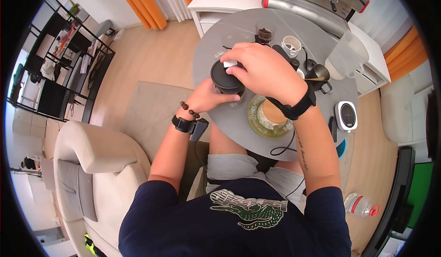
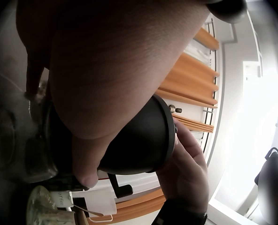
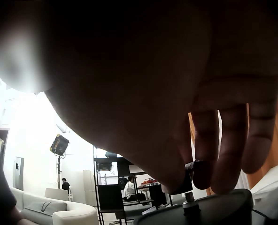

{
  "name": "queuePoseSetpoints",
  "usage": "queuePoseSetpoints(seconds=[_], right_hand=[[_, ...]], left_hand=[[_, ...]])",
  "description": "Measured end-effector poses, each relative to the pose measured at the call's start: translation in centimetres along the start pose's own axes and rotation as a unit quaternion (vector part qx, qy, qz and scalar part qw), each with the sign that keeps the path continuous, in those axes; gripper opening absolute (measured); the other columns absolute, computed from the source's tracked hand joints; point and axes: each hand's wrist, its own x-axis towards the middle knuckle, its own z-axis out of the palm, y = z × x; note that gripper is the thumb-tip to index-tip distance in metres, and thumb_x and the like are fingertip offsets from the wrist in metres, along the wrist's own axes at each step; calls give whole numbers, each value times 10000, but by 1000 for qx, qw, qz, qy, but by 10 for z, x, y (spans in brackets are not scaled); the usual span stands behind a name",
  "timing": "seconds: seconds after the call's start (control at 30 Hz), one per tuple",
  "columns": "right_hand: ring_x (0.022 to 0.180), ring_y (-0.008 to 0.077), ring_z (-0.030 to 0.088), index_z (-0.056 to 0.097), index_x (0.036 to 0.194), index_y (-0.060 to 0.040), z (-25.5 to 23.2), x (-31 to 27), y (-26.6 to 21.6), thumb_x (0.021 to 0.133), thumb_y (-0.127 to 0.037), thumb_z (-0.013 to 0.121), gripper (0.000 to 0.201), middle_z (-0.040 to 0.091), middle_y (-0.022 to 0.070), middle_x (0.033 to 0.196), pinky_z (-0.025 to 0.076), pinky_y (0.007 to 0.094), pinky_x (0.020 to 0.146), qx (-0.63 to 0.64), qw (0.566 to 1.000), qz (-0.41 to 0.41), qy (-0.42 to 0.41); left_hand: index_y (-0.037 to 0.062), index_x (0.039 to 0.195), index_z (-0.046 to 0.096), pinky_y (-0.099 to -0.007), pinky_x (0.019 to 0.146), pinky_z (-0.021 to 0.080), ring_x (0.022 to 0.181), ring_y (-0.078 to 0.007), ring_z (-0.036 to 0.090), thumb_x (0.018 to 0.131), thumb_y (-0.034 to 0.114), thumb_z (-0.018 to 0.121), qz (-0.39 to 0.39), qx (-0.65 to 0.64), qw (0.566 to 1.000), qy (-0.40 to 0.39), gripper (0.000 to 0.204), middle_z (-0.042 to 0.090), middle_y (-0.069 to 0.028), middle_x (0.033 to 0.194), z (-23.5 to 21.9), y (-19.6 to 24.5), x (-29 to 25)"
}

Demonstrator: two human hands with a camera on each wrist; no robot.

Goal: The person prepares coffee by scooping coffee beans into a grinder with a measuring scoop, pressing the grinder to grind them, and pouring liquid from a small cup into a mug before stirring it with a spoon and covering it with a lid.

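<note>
A black, round-topped container (image 1: 225, 79) stands at the table's left edge, with clear glass below it. My left hand (image 1: 206, 97) grips its side, thumb at the front; in the left wrist view this hand (image 2: 115, 70) lies across the black body (image 2: 139, 143). Over the top, my right hand (image 1: 271, 69) has its fingertips together at a small pale piece (image 1: 230, 63). The right wrist view shows the right hand (image 3: 176, 98) pinching a small dark knob (image 3: 191, 168) above the black top (image 3: 223, 210), beside a short metal stem (image 3: 190, 206).
Right of the container, a green patterned plate (image 1: 255, 123) bears a jar with a wooden lid (image 1: 274, 112). Behind are a glass of dark grounds (image 1: 265, 33), a white cup (image 1: 291, 46) and a clear pitcher (image 1: 344, 57). A black mug (image 1: 320, 73), scale (image 1: 346, 115) and cable (image 1: 285, 149) lie rightward.
</note>
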Motion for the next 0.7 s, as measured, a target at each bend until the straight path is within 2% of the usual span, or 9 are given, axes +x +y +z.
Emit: queuePoseSetpoints(seconds=[0.2, 0.27, 0.37, 0.47, 0.57, 0.7], right_hand=[[1081, 399, 752, 821, 1160, -53, -2, 3, 1, 983, -117, 709, 218, 782, 168, 1107, 620, 500, 946, -27, 999, 11, -31], [1072, 407, 757, 828, 1160, -51, -4, 2, 2, 986, -115, 722, 214, 785, 174, 1103, 625, 511, 940, -20, 999, 7, -37], [1063, 414, 762, 840, 1136, -42, 0, 1, 4, 986, -115, 732, 198, 796, 192, 1068, 625, 523, 925, -2, 1000, -8, -7], [1051, 416, 764, 849, 1107, -39, 0, 5, 7, 983, -113, 745, 178, 804, 207, 1058, 621, 527, 923, -12, 999, 6, -32], [1026, 418, 768, 854, 1054, -31, 0, 6, 7, 977, -115, 751, 154, 808, 218, 1050, 622, 525, 904, -47, 998, -16, -29], [987, 421, 772, 853, 1036, -25, 1, 3, 2, 974, -133, 755, 158, 807, 208, 1020, 628, 521, 874, -61, 998, -4, -28]], left_hand=[[57, 1508, 661, -401, 1172, 531, 1342, -211, 679, 896, 238, 987, -8, -15, 1000, -7, 716, 754, -81, 1431, 1, 3, 0], [38, 1538, 620, -403, 1167, 538, 1344, -184, 671, 900, 160, 991, -2, -6, 1000, -5, 747, 750, -78, 1449, 1, 4, 0], [36, 1548, 611, -404, 1171, 533, 1353, -185, 665, 897, 158, 994, -8, 2, 1000, -3, 765, 745, -80, 1461, 1, 11, -1], [35, 1550, 611, -398, 1171, 530, 1356, -185, 663, 895, 158, 996, -5, -6, 1000, -12, 770, 742, -75, 1464, 1, 6, 0], [46, 1505, 663, -394, 1172, 538, 1324, -200, 686, 895, 209, 993, -2, 4, 1000, -3, 713, 763, -74, 1420, 1, 3, 1], [45, 1506, 657, -396, 1167, 543, 1326, -196, 686, 894, 198, 996, 3, -7, 1000, -6, 717, 761, -75, 1423, 2, 2, 1]])
